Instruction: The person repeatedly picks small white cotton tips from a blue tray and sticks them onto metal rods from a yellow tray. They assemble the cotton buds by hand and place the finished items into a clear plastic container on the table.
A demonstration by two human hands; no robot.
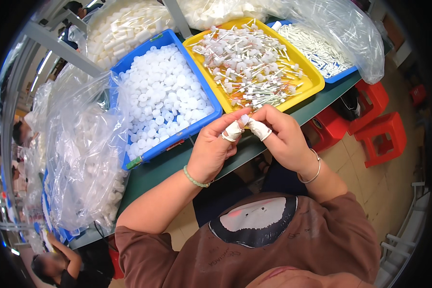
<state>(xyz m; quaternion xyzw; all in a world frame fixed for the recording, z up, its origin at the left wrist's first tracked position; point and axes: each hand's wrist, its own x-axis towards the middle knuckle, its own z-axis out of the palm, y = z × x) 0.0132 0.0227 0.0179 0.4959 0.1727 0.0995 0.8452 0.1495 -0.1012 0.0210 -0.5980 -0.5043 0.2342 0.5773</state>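
Observation:
My left hand (211, 146) and my right hand (284, 139) meet in front of the trays, thumbs and forefingers pinched together. Between their fingertips is a small white plastic piece (245, 119); most of it is hidden by the fingers. White finger covers wrap both thumbs. Just beyond my hands, a yellow tray (293, 106) holds many white stick-like parts with small round pieces and orange strands. To its left stands a blue tray (178, 140) full of translucent white discs (165, 86).
Another blue tray (342, 76) at the far right holds short white sticks (317, 50). Clear bags of white parts (122, 29) crowd the back and left of the green table (146, 185). Red stools (381, 139) stand right. A co-worker (57, 261) sits lower left.

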